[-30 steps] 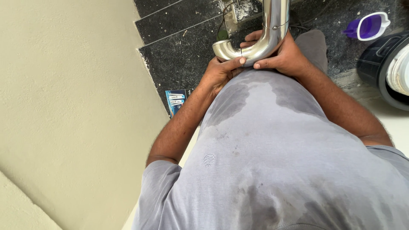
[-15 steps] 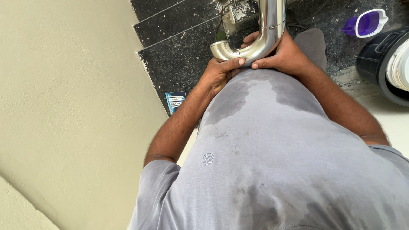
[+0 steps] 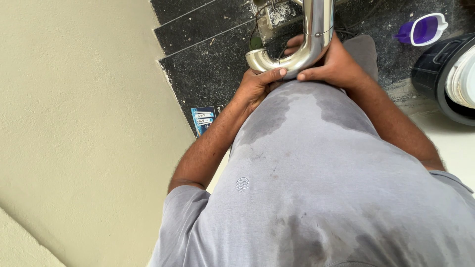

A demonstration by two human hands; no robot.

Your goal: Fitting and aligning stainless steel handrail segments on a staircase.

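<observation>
Both hands grip a polished steel pipe [image 3: 307, 42] shaped like a J, its straight run rising out of the top of the view and its curved end hooking toward the person's left. The left hand [image 3: 257, 86] is curled under the bend, thumb laid along the lower curve, fingers closed around it. The right hand [image 3: 334, 66] wraps the pipe just beside the bend, fingers folded over the far side and thumb pressed near the curve. The pipe sits right above the person's grey shirt [image 3: 316, 188], over dark speckled stair steps [image 3: 208, 59]. Beyond the pipe to its right lies a purple scoop [image 3: 420, 29], then a black bucket [image 3: 440, 74]; below the left forearm lies a small blue packet [image 3: 204, 120].
</observation>
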